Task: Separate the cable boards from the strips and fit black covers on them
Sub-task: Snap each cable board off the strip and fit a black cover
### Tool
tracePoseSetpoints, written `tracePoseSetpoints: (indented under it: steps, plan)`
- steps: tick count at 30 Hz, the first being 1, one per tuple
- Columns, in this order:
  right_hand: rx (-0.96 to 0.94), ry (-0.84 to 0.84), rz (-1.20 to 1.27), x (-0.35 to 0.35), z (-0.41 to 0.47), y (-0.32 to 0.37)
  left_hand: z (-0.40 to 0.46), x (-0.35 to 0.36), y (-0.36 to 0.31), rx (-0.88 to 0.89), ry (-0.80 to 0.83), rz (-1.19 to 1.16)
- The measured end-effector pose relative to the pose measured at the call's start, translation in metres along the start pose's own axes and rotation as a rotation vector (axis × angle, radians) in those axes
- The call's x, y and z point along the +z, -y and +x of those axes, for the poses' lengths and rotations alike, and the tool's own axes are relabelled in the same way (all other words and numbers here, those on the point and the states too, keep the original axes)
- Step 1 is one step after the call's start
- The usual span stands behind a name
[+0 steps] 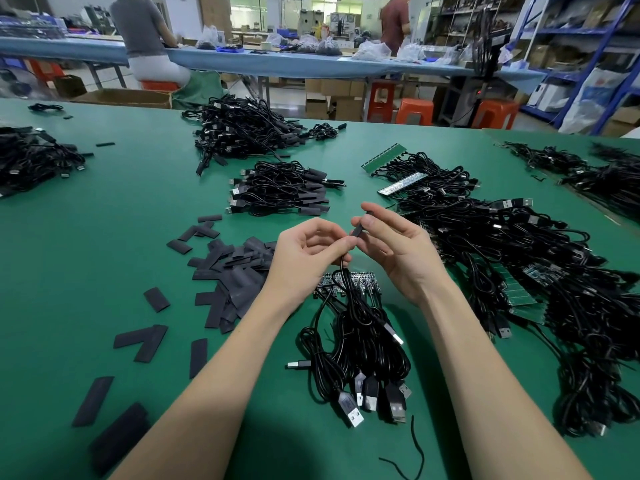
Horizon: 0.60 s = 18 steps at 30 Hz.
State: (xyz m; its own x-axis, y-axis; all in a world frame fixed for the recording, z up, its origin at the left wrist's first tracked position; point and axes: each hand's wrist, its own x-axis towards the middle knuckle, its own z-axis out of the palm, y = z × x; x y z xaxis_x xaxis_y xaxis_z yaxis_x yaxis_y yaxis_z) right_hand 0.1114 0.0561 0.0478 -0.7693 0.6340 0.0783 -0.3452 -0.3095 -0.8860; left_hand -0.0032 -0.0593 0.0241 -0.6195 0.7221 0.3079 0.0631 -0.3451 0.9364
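Black cover on cable end, pinched betw. both hands.

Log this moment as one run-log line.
left hand: pinches cable | right hand: holds flat black cover | step: fitting cover | green table

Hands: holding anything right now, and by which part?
Yes. Right hand pinches the black cover near its upper end; left hand pinches the cable just below the cover.
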Motion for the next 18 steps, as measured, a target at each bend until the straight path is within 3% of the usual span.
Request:
tracePoseSetpoints:
  steps: [8, 14, 18]
  plan:
    - [0.013, -0.043, 0.03, 0.002, 0.002, -0.001, 0.003, 0.0, -0.003, -0.039, 0.037, 0.058]
    - [-0.053, -0.224, 0.238, -0.002, 0.01, 0.008, 0.007, 0.001, -0.002, -0.166, 0.263, 0.428]
    - [-0.095, -0.282, 0.278, -0.001, 0.012, 0.007, 0.01, 0.002, -0.007, -0.231, 0.252, 0.273]
